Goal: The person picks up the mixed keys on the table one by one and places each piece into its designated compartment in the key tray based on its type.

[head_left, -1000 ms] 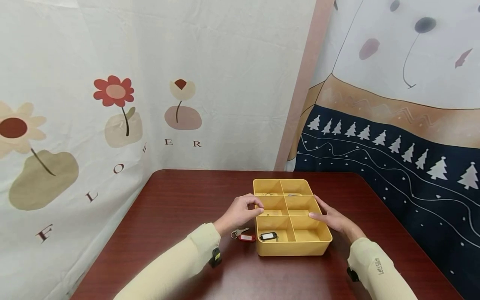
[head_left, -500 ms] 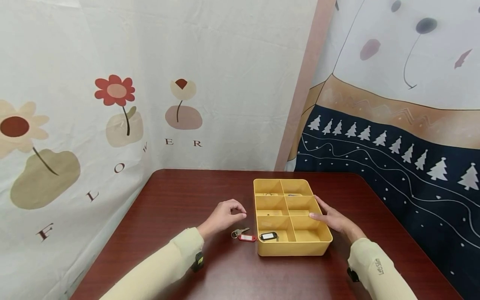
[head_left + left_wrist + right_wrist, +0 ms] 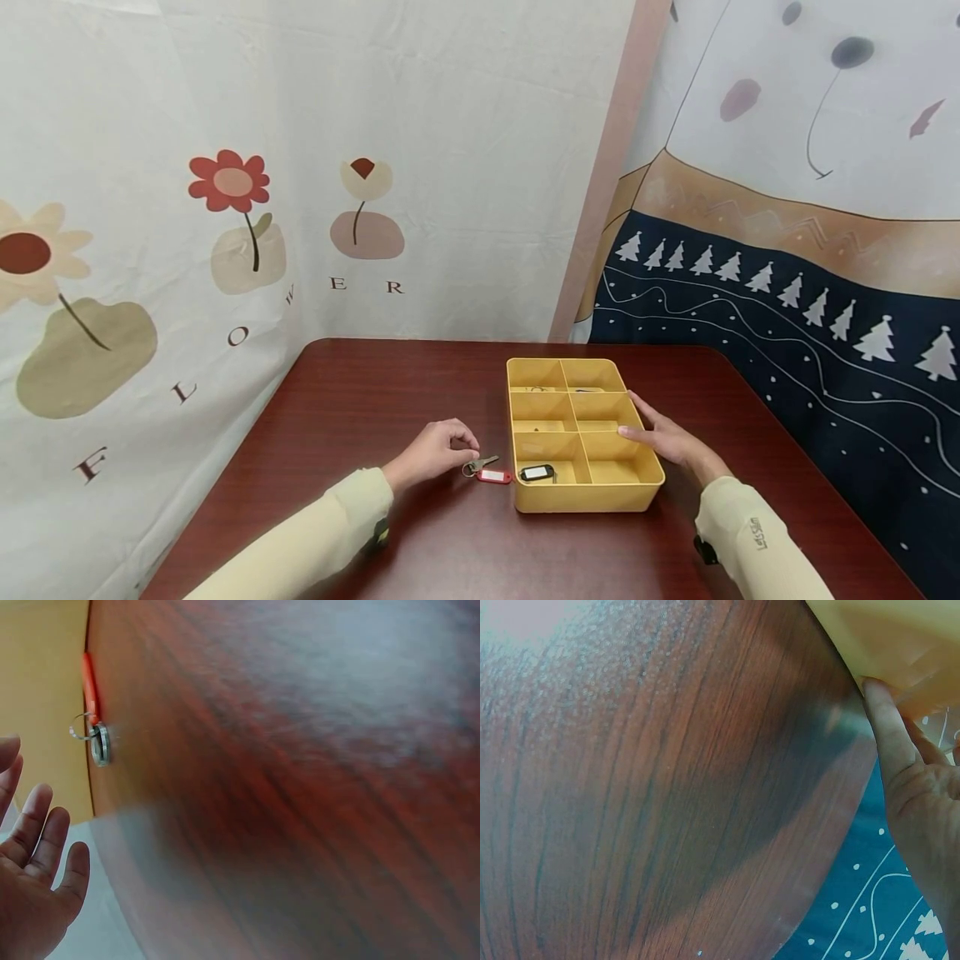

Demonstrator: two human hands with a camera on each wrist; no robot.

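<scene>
On the table, a key on a ring with a red key tag lies beside the left wall of a yellow compartment box. My left hand hovers just left of this key, fingers loosely bent and holding nothing. In the left wrist view, the fingers of the left hand are spread apart from the key ring. My right hand holds the box's right side, thumb over the rim and fingers along the outside. A black key tag sits in the front left compartment.
Small metal bits show in the back left compartment, partly hidden by a divider. Another small item lies in the back right one. The dark red wooden table meets a printed curtain at its far edge.
My left hand has drawn back from over the box's left rim, moving left and toward me, down beside the key with the red tag. The right hand and box stay in place.
</scene>
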